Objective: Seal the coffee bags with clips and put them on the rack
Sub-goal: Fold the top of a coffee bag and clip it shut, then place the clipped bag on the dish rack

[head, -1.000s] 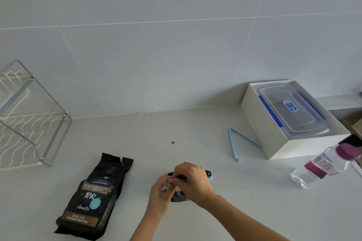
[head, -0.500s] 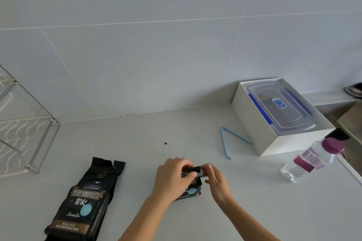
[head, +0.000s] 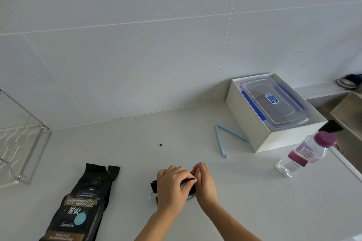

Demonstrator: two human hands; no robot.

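A small black coffee bag [head: 154, 185] lies on the counter in front of me, mostly covered by my hands. My left hand [head: 170, 188] presses over it, and a light blue clip end [head: 152, 195] sticks out at its left side. My right hand [head: 205, 183] pinches the bag's folded top edge from the right. A larger black coffee bag [head: 82, 204] lies flat at the lower left, its top open. A second light blue clip [head: 222, 139] lies open in a V on the counter. The wire rack [head: 29, 154] stands at the far left.
A white box [head: 252, 129] holding a clear lidded container [head: 274, 101] sits at the back right. A clear bottle with a purple cap [head: 305, 154] lies beside it. A metal sink [head: 348, 115] is at the far right. A dark speck [head: 160, 145] lies mid-counter.
Both hands shifted on the small bag: the left hand now covers it and the right pinches its top edge. The view swung right, pushing the rack toward the left edge.
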